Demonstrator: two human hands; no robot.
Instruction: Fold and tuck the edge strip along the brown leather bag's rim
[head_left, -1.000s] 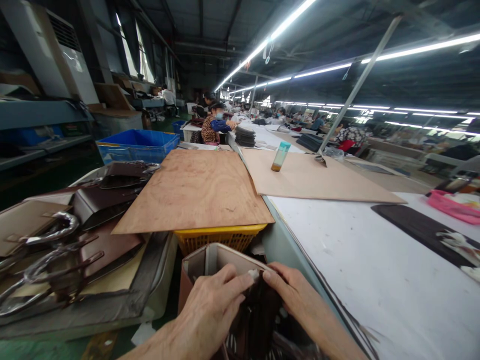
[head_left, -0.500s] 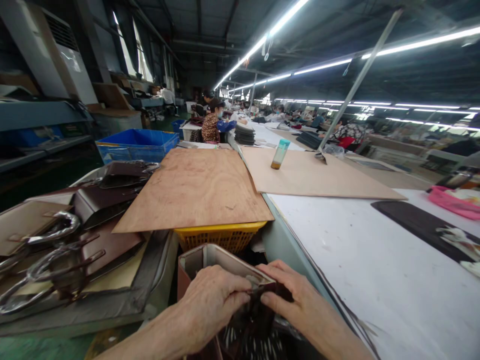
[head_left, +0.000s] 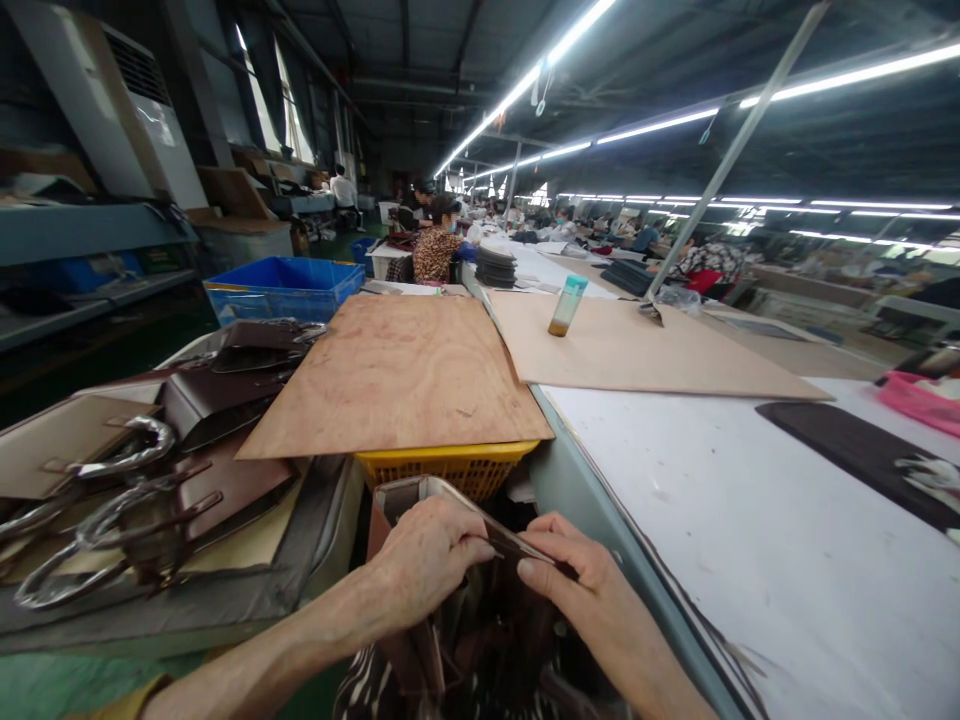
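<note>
Long white lights (head_left: 566, 46) shine over a big, dark room full of tables. Far off, a person in a spotted top (head_left: 437, 255) is next to a pile of dark flat pieces (head_left: 495, 268). Up close, a brown bag (head_left: 381, 522) stands low down at the front, just before a yellow basket (head_left: 442, 467) and between a big tub (head_left: 339, 548) and a white table top (head_left: 675, 480). Its top is open, and the inside looks pale. The left hand (head_left: 435, 550) is bent over the bag, with thumb and fingers pinching its top edge. The right hand (head_left: 574, 570) pinches the same edge a bit to the right, thumb on the near side and fingers over it. Dark stuff under the hands is too dim to make out. A wooden board (head_left: 405, 370) lies on the yellow basket. More brown bags (head_left: 217, 405) lie in the tub, some with handles in shiny clear wrap. On a tan board (head_left: 652, 350) sits a bottle (head_left: 568, 305) with a blue-green top.
</note>
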